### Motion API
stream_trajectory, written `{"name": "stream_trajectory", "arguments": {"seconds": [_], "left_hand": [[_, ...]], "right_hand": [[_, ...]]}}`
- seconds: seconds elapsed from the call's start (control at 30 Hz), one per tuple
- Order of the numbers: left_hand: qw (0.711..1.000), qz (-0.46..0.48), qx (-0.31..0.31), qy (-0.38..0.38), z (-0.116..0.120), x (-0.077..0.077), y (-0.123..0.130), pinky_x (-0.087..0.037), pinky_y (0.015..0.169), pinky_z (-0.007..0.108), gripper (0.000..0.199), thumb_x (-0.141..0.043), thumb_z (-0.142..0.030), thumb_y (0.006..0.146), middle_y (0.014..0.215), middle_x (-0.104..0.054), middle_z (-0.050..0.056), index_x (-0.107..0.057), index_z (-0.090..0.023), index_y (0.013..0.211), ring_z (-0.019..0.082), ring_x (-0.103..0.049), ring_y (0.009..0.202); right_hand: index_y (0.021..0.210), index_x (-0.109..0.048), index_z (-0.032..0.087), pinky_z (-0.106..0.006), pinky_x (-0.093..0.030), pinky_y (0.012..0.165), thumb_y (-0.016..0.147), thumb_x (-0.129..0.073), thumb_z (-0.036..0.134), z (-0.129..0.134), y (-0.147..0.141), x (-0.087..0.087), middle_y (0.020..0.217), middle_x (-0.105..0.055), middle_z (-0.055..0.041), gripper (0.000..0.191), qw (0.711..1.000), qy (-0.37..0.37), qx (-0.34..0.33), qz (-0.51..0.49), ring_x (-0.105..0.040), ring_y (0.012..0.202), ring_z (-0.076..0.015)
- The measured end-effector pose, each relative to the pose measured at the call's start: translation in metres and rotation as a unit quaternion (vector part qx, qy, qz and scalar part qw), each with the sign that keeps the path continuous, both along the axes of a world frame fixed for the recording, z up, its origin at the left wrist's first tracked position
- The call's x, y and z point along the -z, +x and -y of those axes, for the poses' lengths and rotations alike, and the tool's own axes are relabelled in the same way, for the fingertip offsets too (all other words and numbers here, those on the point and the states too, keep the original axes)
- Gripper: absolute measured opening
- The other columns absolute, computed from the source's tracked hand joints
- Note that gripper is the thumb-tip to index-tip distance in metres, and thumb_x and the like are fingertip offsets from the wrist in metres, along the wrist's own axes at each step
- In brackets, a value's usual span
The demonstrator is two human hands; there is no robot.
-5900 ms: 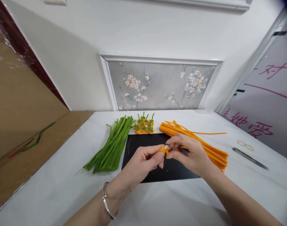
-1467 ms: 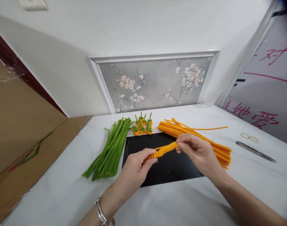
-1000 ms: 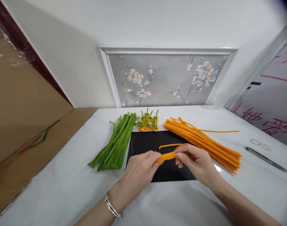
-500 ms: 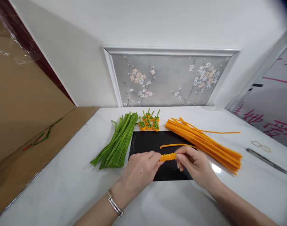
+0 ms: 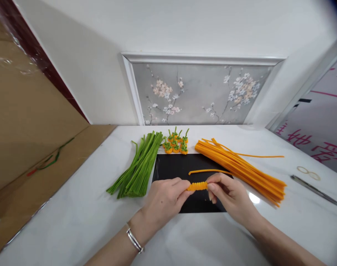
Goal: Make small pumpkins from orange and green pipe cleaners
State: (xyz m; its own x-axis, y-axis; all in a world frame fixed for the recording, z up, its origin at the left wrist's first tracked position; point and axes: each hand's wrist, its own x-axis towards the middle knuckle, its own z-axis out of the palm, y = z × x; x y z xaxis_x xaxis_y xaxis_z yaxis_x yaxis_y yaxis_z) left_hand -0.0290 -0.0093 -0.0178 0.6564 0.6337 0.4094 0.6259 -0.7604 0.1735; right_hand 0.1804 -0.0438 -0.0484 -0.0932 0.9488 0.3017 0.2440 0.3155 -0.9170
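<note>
A ridged, coiled orange pipe cleaner stretches between my two hands above the black mat. My left hand pinches its left end, with the fingers closed. At the other end, the thumb and fingertips of my right hand close on it. One loose orange pipe cleaner lies on the mat just beyond the hands, its right part hidden behind my right hand. Fingers cover both tips of the coil.
Green pipe cleaners lie bundled at left, orange pipe cleaners at right. Several small orange-and-green pieces stand behind the mat. Tweezers and two pale rings lie far right. A cardboard box borders the left side.
The view has shifted very slightly. Both hands keep their grip on the orange coil, which looks almost unchanged.
</note>
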Motion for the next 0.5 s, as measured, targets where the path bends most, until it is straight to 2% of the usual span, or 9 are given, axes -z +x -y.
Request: {"name": "stream_trajectory", "arguments": {"seconds": [0.13,0.23,0.27,0.33,0.4,0.43,0.5], "left_hand": [[0.999,-0.023,0.007,0.036,-0.0005,0.0022,-0.0002,-0.037,0.049,0.026,0.021,-0.045,-0.022,0.097,0.065,-0.063,-0.002,-0.061,-0.018,0.084,0.014,-0.058,0.056],[0.999,-0.015,0.014,0.038,-0.0016,0.0045,-0.0007,-0.042,0.053,0.026,0.017,-0.046,-0.023,0.097,0.074,-0.069,-0.001,-0.060,-0.018,0.106,0.016,-0.064,0.061],[0.999,-0.013,0.008,0.031,-0.0019,0.0046,-0.0009,-0.044,0.055,0.027,0.024,-0.051,-0.026,0.096,0.077,-0.070,0.000,-0.056,-0.019,0.117,0.017,-0.066,0.064],[1.000,-0.017,-0.012,0.012,-0.0016,0.0035,-0.0005,-0.047,0.059,0.029,0.052,-0.063,-0.037,0.089,0.084,-0.073,0.001,-0.045,-0.019,0.133,0.020,-0.068,0.069],[0.999,-0.022,-0.027,-0.018,-0.0002,0.0007,0.0010,-0.050,0.063,0.031,0.068,-0.070,-0.046,0.081,0.091,-0.073,0.003,-0.041,-0.018,0.136,0.023,-0.069,0.075],[0.999,-0.021,-0.026,-0.034,0.0009,-0.0010,0.0020,-0.050,0.065,0.032,0.065,-0.070,-0.046,0.081,0.093,-0.072,0.004,-0.044,-0.019,0.133,0.024,-0.069,0.078],[0.997,-0.017,-0.009,-0.070,0.0031,-0.0043,0.0042,-0.049,0.064,0.028,0.038,-0.063,-0.039,0.087,0.091,-0.071,0.001,-0.054,-0.022,0.120,0.020,-0.068,0.077]], "right_hand": [[0.086,-0.058,0.020,-0.023,-0.048,0.051,0.094,-0.051,0.037,-0.0017,0.0005,0.0006,0.058,-0.058,0.0026,0.021,1.000,0.005,0.004,-0.007,-0.056,0.050,-0.0115],[0.086,-0.059,0.020,-0.022,-0.049,0.051,0.094,-0.052,0.036,-0.0032,0.0015,0.0000,0.058,-0.059,0.0028,0.019,1.000,0.009,0.007,-0.018,-0.057,0.050,-0.0110],[0.086,-0.059,0.020,-0.022,-0.050,0.051,0.093,-0.053,0.035,-0.0035,0.0015,-0.0001,0.058,-0.059,0.0027,0.018,1.000,0.011,0.007,-0.021,-0.057,0.050,-0.0111],[0.086,-0.061,0.020,-0.022,-0.051,0.051,0.091,-0.056,0.034,-0.0035,0.0008,0.0003,0.059,-0.060,0.0024,0.015,1.000,0.012,0.007,-0.027,-0.059,0.051,-0.0113],[0.085,-0.063,0.020,-0.022,-0.052,0.052,0.089,-0.060,0.031,-0.0029,-0.0011,0.0012,0.061,-0.062,0.0018,0.013,1.000,0.009,0.004,-0.027,-0.060,0.052,-0.0116],[0.084,-0.064,0.020,-0.022,-0.053,0.053,0.088,-0.061,0.030,-0.0026,-0.0024,0.0014,0.062,-0.062,0.0015,0.011,1.000,0.007,-0.002,-0.027,-0.061,0.053,-0.0118],[0.083,-0.065,0.020,-0.022,-0.054,0.055,0.088,-0.061,0.027,-0.0018,-0.0047,0.0006,0.066,-0.064,0.0007,0.010,0.999,0.010,-0.024,-0.027,-0.063,0.056,-0.0121]]}}
